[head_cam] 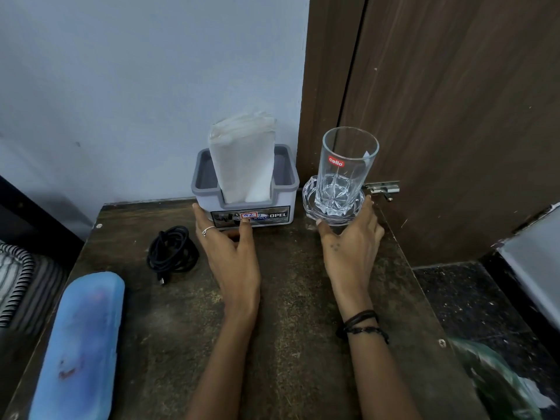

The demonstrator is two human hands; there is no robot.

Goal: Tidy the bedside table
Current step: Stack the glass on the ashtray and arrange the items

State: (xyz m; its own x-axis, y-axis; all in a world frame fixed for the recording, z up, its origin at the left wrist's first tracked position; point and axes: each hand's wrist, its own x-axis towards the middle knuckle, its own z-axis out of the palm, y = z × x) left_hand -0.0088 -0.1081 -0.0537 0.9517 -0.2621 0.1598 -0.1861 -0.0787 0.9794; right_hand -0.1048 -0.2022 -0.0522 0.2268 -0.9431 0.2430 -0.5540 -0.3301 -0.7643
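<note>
A grey napkin holder (246, 204) with white tissues stands at the back of the dark bedside table (272, 298). My left hand (230, 253) touches its front, thumb and fingers spread around the base. To the right, a clear drinking glass (345, 168) stands upright in a clear glass dish (309, 204). My right hand (351, 241) grips the dish's near rim. A coiled black cable (172, 253) lies left of my left hand. A blue case (78, 347) rests at the table's front left.
A pale wall runs behind the table and a brown wooden door (454, 116) with a metal latch (383, 187) stands at the right. Striped fabric (15, 283) lies to the left. Dark speckled floor (472, 304) shows on the right.
</note>
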